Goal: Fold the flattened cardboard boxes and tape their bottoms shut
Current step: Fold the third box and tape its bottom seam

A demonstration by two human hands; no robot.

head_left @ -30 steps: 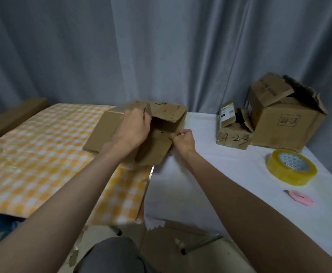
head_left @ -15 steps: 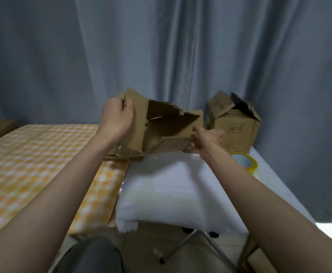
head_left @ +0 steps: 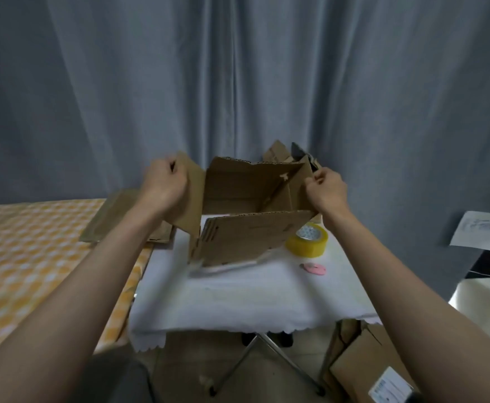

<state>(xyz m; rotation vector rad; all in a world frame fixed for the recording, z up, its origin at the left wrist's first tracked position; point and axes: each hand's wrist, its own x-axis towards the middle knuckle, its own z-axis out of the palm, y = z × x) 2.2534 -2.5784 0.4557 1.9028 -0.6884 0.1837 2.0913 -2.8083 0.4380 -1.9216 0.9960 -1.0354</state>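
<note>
Head view: the white table (head_left: 252, 303) carries a half-opened cardboard box (head_left: 246, 210), hollow with nothing inside, held up over its far half. Left hand (head_left: 165, 184) grips the left flap; right hand (head_left: 326, 187) pinches the right corner. Beside the box lie a yellow tape roll (head_left: 307, 241) and a small pink cutter (head_left: 313, 268).

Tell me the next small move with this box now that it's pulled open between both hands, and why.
Probably turn the box over onto the white cloth and fold the bottom flaps in. The left hand and right hand hold opposite sides, the walls look squared, and its flaps hang loose, untaped. The tape roll lies beside it.
</note>
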